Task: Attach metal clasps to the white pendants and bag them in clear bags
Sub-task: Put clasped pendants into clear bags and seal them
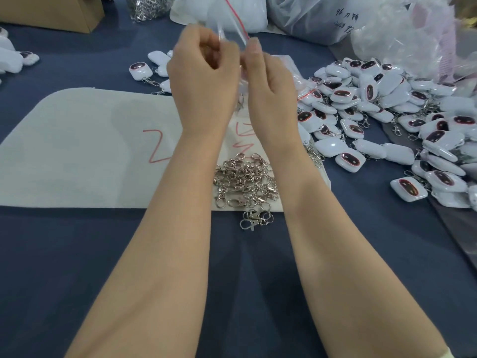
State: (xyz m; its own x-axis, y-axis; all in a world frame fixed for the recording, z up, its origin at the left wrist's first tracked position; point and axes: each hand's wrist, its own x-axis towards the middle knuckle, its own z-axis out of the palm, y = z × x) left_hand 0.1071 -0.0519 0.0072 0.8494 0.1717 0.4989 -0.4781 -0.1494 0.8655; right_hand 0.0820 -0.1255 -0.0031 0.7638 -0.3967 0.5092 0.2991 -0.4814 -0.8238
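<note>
Both hands, left [204,81] and right [268,83], pinch a clear bag [232,21].

Clear bag [230,26] motion-blurred, contents unclear, cardboard box [51,14] cut off @ top-L edge

Clasps [246,182] on mat [85,151]; pendants [387,112] right.

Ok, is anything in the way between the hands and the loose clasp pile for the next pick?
Nothing visible blocks it. The clasp pile lies uncovered on the white mat, between the forearms and nearer than the hands. But the left hand and right hand both pinch the clear bag, so neither is free.
</note>
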